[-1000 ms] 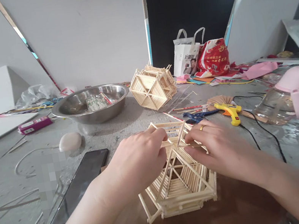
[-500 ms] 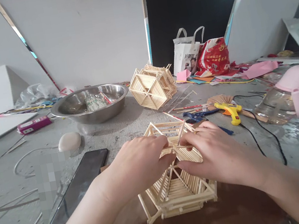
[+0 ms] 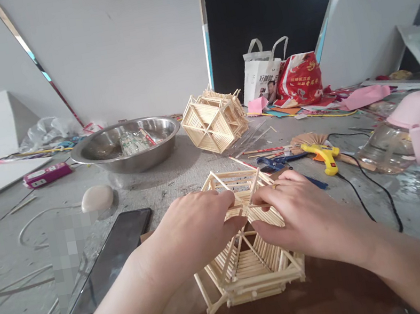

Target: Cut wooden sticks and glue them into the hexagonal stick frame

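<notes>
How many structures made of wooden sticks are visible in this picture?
2. The near structure is beneath the left hand and right hand, which partly cover it; the far structure sits behind it, right of the metal basin.

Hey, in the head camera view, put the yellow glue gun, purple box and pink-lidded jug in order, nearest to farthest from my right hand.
From your right hand:
1. Yellow glue gun, just beyond it, rightward
2. Pink-lidded jug, farther right
3. Purple box, well over to the left

Phone [image 3: 109,265], basin [image 3: 134,164] on grey table [image 3: 169,182]
</notes>
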Motion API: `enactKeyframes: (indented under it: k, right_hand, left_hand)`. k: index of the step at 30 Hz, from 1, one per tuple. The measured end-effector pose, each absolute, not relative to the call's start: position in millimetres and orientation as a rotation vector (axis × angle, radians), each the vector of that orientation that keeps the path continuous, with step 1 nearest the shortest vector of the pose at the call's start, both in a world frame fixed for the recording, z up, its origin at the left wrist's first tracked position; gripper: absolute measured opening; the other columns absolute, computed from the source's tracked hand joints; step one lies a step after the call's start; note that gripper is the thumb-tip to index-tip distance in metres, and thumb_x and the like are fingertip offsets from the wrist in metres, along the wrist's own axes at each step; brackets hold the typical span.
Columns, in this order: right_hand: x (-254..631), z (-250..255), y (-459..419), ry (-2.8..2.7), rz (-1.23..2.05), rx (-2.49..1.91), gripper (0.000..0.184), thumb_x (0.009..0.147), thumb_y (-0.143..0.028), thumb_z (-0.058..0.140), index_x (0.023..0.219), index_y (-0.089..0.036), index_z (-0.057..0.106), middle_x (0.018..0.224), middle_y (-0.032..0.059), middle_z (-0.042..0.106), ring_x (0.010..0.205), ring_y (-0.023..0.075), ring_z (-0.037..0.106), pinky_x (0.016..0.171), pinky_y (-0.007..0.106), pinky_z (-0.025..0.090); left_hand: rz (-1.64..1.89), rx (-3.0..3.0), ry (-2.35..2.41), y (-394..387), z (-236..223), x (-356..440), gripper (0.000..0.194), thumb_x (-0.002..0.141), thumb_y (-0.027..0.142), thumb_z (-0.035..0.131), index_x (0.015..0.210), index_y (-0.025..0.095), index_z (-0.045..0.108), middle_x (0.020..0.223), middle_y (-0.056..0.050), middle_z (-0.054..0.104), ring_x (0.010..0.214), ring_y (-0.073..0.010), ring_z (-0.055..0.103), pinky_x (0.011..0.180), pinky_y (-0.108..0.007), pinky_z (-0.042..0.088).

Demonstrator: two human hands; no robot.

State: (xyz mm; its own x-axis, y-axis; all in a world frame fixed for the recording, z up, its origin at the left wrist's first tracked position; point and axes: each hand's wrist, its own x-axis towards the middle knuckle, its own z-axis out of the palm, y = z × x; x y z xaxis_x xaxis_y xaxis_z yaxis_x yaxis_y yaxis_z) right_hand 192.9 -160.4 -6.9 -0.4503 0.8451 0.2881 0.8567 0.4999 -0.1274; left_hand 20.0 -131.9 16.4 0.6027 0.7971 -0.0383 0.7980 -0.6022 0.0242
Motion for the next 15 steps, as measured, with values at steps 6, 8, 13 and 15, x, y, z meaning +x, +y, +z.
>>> enactKeyframes:
  k: [6,8,13,15]
  right_hand:
    - [193.2,-8.1,-160.7,-2.426,-0.046,-1.420,0.021,0.076,-0.032,0.044,0.084,-0.017,0.056,0.069,0.0023,0.061,0.072,0.0192,0.054,0.077,0.036,0.030]
    - [192.5,-7.6,-161.1,-2.431,-0.037,-1.446,0.020,0.076,-0.032,0.044,0.083,-0.017,0.056,0.069,0.0024,0.062,0.073,0.0197,0.054,0.078,0.036,0.031]
    - [191.2,-6.0,-161.8,-2.406,-0.026,-1.497,0.025,0.074,-0.033,0.045,0.090,-0.015,0.054,0.069,0.0043,0.062,0.077,0.0213,0.056,0.076,0.035,0.034]
    - [191.3,-5.9,-161.9,-2.394,-0.035,-1.487,0.031,0.074,-0.033,0.045,0.097,-0.013,0.052,0.069,0.0049,0.062,0.078,0.0215,0.056,0.074,0.035,0.036]
  left_hand:
    - [-0.045,2.756,1.386,-132.6,16.9,17.9,0.020,0.077,0.028,0.041,0.085,0.021,0.058,0.079,-0.004,0.062,0.076,-0.0179,0.057,0.066,-0.029,0.040]
    - [-0.033,2.764,1.362,-132.5,15.8,16.6,0.021,0.074,0.028,0.046,0.090,0.023,0.058,0.083,-0.004,0.062,0.082,-0.0193,0.057,0.069,-0.030,0.040]
    - [-0.065,2.784,1.342,-131.5,15.4,17.2,0.023,0.072,0.030,0.050,0.094,0.024,0.056,0.084,-0.004,0.063,0.080,-0.0233,0.057,0.064,-0.034,0.041]
    - [-0.075,2.787,1.344,-131.4,16.7,18.3,0.022,0.072,0.030,0.050,0.092,0.024,0.056,0.083,-0.004,0.063,0.079,-0.0235,0.057,0.063,-0.033,0.041]
